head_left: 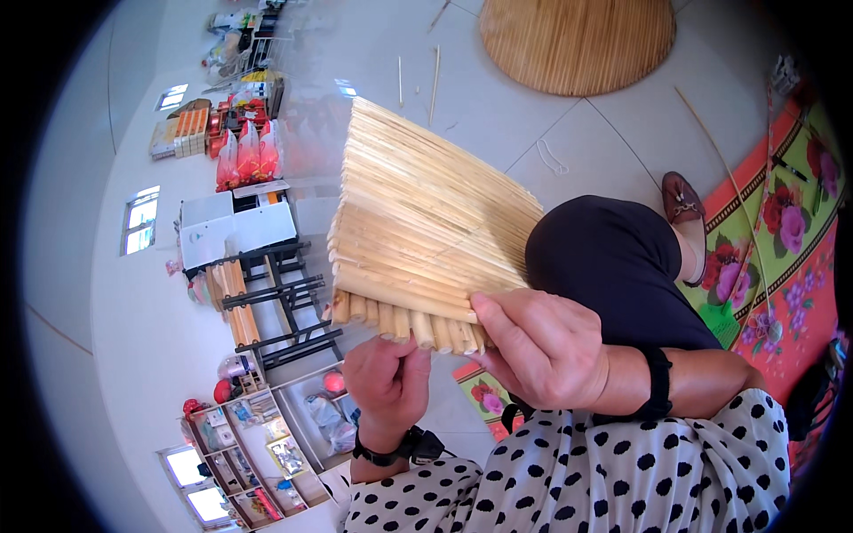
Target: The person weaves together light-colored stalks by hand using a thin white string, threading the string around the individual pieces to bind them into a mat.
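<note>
Shelves [258, 444]: lower left of the frame, crowded with small goods; well apart from the hands.
Black rack [284, 302]: left of centre, beside a white box [235, 226]; both lie behind the work, not in its way.
Left hand [388, 382]: lower centre, fingers curled up against the underside of the mat's near edge, pinching the stick ends, likely to steady that edge.
Reed mat [418, 222]: centre of the frame, a panel of pale sticks bound side by side, raised and tilted so its cut ends face the person.
Right hand [542, 351]: right of the left hand, clenched over the mat's lower right corner, thumb on top, bearing the weight.
Round mat [577, 40]: top of the frame, flat on the tiled floor.
Floral mat [782, 231]: right edge; a shoe [682, 200] rests by it.
Obstruction: the raised mat hides the floor behind it.
</note>
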A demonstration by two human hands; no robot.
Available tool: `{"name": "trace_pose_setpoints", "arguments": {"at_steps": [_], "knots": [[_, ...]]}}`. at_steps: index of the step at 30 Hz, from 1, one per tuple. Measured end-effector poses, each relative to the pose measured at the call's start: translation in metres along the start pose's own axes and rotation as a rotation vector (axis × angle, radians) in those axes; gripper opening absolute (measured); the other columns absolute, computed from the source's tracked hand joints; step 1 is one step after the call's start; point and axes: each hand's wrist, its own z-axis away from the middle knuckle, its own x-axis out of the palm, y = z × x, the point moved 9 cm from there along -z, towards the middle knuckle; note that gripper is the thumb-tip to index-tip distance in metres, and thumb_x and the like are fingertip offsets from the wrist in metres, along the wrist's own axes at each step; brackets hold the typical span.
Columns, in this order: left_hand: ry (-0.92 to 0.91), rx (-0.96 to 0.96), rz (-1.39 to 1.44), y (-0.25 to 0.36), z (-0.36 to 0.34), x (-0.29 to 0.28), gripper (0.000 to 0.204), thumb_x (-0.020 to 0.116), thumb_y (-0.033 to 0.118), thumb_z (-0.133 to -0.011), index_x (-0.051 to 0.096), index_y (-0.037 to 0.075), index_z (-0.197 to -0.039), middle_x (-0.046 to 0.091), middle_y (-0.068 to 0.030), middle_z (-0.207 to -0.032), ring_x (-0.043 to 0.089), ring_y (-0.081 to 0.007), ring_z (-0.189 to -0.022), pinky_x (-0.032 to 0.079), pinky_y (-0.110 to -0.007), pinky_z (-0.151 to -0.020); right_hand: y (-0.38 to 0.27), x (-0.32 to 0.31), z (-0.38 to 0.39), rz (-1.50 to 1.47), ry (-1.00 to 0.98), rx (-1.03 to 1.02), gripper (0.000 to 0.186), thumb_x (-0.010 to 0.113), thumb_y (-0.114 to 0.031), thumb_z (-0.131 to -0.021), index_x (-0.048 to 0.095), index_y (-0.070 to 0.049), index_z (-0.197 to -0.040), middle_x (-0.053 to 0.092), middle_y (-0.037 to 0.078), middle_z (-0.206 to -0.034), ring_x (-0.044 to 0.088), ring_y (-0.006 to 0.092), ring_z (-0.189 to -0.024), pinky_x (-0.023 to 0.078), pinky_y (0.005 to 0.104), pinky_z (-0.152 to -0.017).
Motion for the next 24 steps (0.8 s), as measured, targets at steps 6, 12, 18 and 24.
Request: {"name": "trace_pose_setpoints", "arguments": {"at_steps": [6, 12, 18, 24], "knots": [[0.018, 0.019, 0.033, 0.004, -0.004, 0.002, 0.013, 0.070, -0.001, -0.072, 0.060, 0.003, -0.079, 0.056, -0.0088, -0.061, 0.053, -0.0252, -0.050, 0.038, -0.032, -0.047, -0.003, 0.002, 0.001, 0.035, -0.005, -0.029, 0.048, 0.071, -0.005, -0.065, 0.060, 0.013, -0.108, 0.064, 0.017, -0.091, 0.065, 0.0265, -0.072, 0.054, 0.0322, -0.059], [-0.015, 0.033, 0.051, 0.007, -0.008, 0.005, 0.012, 0.068, -0.003, -0.071, 0.059, 0.002, -0.078, 0.057, -0.0100, -0.062, 0.055, -0.0274, -0.051, 0.039, -0.033, -0.047, -0.004, 0.000, 0.000, 0.050, -0.006, -0.035, 0.051, 0.073, -0.006, -0.064, 0.060, 0.013, -0.109, 0.063, 0.017, -0.091, 0.065, 0.0266, -0.073, 0.054, 0.0319, -0.059], [-0.044, 0.032, 0.025, 0.013, -0.013, 0.010, 0.013, 0.066, -0.003, -0.070, 0.055, 0.003, -0.071, 0.054, -0.0102, -0.060, 0.052, -0.0302, -0.050, 0.038, -0.036, -0.046, -0.006, 0.001, 0.002, 0.046, 0.016, -0.059, 0.052, 0.074, -0.008, -0.063, 0.060, 0.013, -0.109, 0.063, 0.017, -0.091, 0.064, 0.0263, -0.072, 0.054, 0.0316, -0.058], [-0.074, -0.071, 0.074, 0.009, -0.011, 0.013, 0.011, 0.063, -0.004, -0.074, 0.055, 0.002, -0.072, 0.054, -0.0112, -0.061, 0.052, -0.0304, -0.050, 0.038, -0.037, -0.046, -0.004, 0.001, 0.000, 0.039, 0.003, -0.011, 0.049, 0.073, -0.008, -0.065, 0.061, 0.011, -0.108, 0.060, 0.013, -0.083, 0.062, 0.0225, -0.066, 0.050, 0.0289, -0.053]]}}
